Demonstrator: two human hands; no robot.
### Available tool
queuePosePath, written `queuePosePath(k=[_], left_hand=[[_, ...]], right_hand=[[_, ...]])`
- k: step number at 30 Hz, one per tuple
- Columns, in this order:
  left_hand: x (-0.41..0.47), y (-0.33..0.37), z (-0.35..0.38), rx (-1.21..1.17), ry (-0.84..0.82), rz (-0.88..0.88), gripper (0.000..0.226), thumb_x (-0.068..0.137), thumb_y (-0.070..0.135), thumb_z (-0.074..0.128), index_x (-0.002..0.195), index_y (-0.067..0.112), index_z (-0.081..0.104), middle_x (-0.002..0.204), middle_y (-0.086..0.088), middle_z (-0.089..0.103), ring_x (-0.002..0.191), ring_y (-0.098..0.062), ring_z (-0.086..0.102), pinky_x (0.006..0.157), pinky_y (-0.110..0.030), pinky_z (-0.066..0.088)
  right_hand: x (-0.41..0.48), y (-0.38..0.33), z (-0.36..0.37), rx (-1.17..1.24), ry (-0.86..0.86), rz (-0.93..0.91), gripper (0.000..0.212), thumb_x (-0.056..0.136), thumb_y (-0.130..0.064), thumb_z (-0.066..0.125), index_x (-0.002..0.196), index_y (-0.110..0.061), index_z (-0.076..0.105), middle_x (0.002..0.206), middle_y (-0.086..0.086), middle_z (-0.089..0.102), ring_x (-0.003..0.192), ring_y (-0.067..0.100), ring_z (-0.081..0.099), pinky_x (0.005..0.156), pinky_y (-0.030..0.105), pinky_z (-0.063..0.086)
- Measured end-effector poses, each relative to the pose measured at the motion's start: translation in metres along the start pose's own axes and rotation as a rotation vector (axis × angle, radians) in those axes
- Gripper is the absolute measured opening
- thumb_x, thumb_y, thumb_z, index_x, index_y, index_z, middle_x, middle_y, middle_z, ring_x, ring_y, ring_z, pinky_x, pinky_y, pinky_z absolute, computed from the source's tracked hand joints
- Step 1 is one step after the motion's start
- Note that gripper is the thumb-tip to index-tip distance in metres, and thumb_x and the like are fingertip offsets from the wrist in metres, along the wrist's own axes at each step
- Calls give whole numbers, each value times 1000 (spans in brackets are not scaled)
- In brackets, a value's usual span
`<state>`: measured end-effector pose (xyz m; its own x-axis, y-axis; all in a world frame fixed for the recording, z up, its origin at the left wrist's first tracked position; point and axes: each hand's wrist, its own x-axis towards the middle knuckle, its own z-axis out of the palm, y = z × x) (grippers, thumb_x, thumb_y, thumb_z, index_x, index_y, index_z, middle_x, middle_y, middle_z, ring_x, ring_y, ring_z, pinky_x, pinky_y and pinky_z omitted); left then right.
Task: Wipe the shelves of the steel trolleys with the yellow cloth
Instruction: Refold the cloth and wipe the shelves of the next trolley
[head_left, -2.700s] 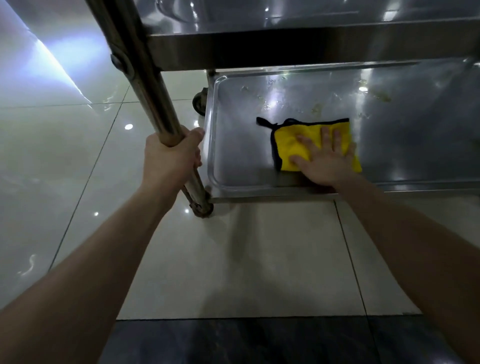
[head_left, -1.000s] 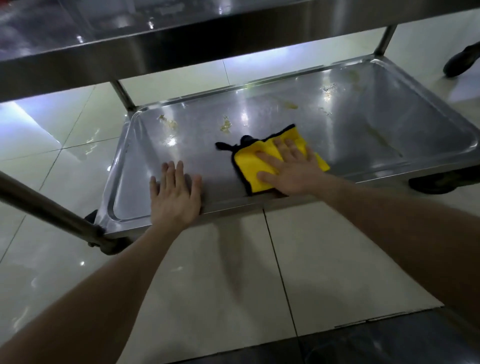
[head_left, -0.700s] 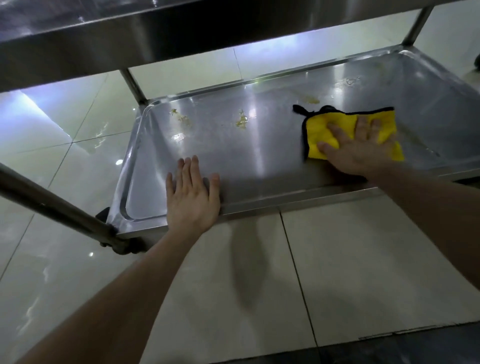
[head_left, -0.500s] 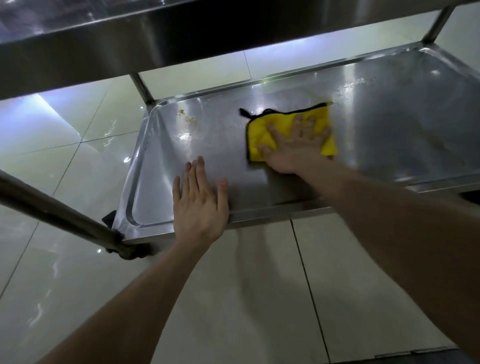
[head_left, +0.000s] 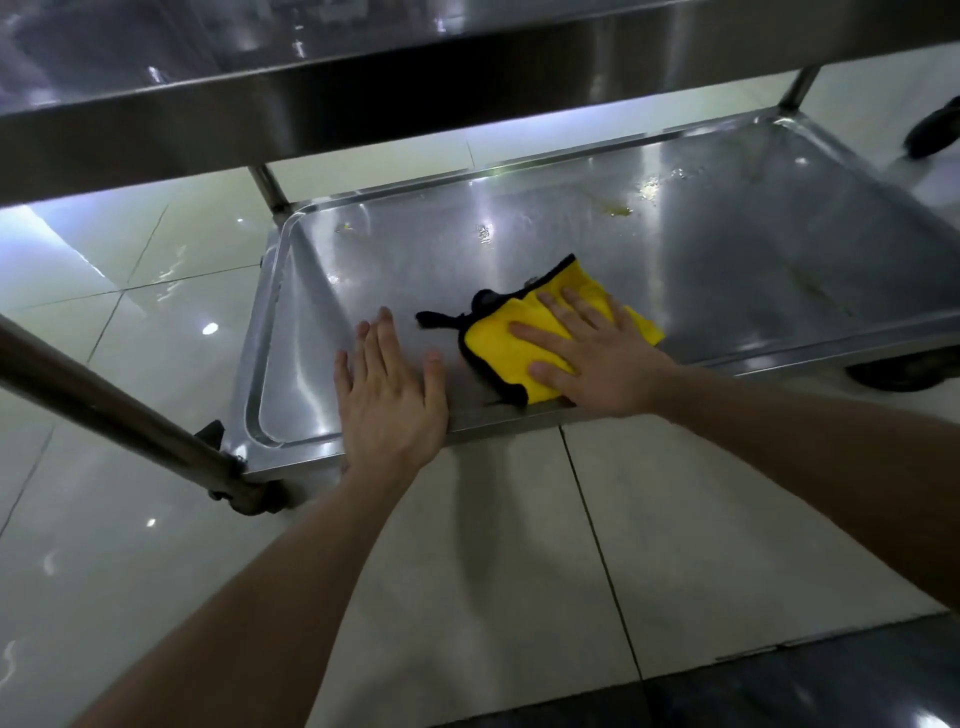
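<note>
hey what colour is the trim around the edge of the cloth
Black, edging the yellow cloth; it shows in the head view.

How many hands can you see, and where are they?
2. The left hand lies flat on the bottom shelf at its near rim. The right hand presses the yellow cloth just beside it. No other hand shows.

The bottom shelf (head_left: 727, 249) is shiny smooth steel with a few yellowish smears. The upper shelf (head_left: 363, 104) and the round post (head_left: 104, 410) are the same bright metal. The cloth (head_left: 498, 343) is fluffy yellow fabric with black edging. The floor tiles (head_left: 493, 545) are pale and glossy.
</note>
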<state>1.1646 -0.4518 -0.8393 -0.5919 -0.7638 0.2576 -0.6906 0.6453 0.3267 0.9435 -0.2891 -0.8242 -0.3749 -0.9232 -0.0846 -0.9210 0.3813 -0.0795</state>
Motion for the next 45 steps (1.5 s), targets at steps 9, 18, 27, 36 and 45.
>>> queuePosePath(k=[9,18,27,36,45], left_hand=[[6,2,-1,-14,-21,36,78,111,59,18,171,8,19,175,-14,31,167,-29,18,136,-54,9],[22,-13,-3,37,62,84,71,113,55,27,167,9,29,169,-16,41,165,-31,24,134,-54,15],[28,-12,-10,311,55,72,76,109,59,19,165,9,32,168,-20,43,162,-36,29,133,-60,16],[23,185,40,46,78,166,75,108,60,30,160,7,43,163,-18,48,162,-35,30,134,-55,17],[37,236,90,44,-22,85,81,108,63,17,168,9,25,175,-15,32,168,-29,14,136,-56,7]], right_hand=[[-17,24,-7,18,-99,332,75,96,-84,13,163,-58,-11,177,-1,-22,163,29,-19,126,70,-4],[9,15,-6,30,-132,313,83,92,-89,9,163,-54,-14,176,5,-25,162,36,-22,122,75,-7],[-42,122,-6,81,-8,214,66,97,-77,7,161,-63,-6,178,-9,-14,165,21,-13,130,62,-3],[-63,167,-1,139,67,370,73,98,-81,23,165,-55,8,179,3,-8,164,33,-10,123,74,-8],[-88,244,-11,169,43,372,71,96,-82,19,162,-61,2,179,-6,-9,165,24,-10,128,64,-7]])
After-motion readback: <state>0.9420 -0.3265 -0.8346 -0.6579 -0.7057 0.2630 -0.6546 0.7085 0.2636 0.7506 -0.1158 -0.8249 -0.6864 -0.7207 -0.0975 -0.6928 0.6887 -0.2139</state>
